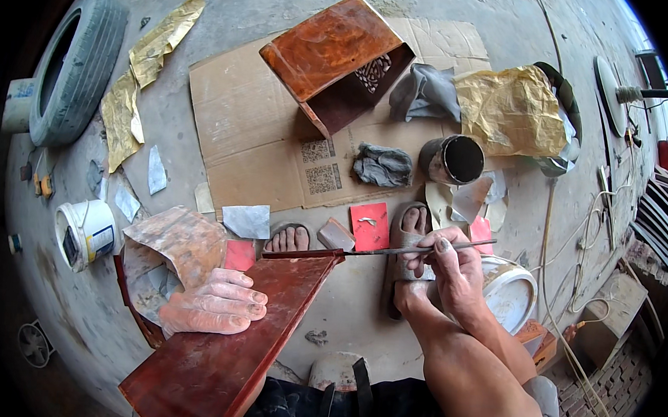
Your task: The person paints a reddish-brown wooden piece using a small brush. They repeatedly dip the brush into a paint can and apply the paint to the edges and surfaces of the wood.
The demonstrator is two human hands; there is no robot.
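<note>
A dark red wooden panel slants across my lap, its far right corner raised. Round its left edge wraps my left hand, fingers lying over the top face; the thumb and forearm are hidden. My right hand pinches a long, thin, dark tool, which looks like a slim file. The tool's tip meets the panel's far corner. Just beyond lie a red sandpaper piece and a small pale block. My sandalled right foot is near the right hand.
A glossy wooden box lies on flattened cardboard. Near it are a grey cloth, a dark round container and crumpled yellow paper. A tyre and white bucket stand left; a white lidded bucket and cables right.
</note>
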